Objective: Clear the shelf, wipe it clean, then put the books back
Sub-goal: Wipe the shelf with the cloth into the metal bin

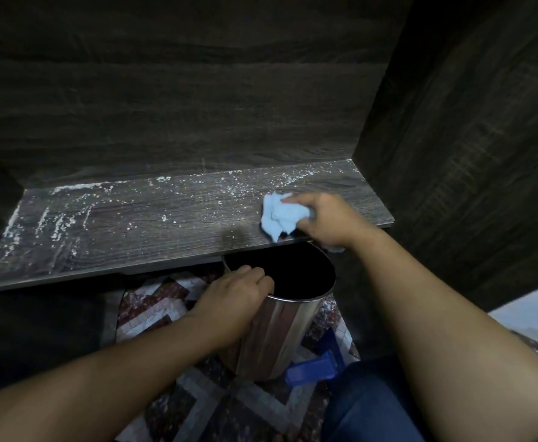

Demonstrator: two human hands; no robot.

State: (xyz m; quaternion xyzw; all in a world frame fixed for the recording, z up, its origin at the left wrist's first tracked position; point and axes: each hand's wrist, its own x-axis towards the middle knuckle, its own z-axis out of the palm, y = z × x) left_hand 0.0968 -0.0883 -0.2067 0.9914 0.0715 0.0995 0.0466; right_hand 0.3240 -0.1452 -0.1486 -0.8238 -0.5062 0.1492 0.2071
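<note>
Right hand [328, 220] grips a crumpled pale-blue cloth [279, 216] on the dusty shelf [117, 228], near right; left hand [237, 295] clasps the steel bin [280, 327] rim below.

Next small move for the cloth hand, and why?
Probably draw the cloth in the right hand off the front edge of the shelf, over the steel bin that the left hand grips by its rim just below. White crumbs lie on the shelf, mostly left and back, so the dirt likely needs sweeping into the bin.
</note>
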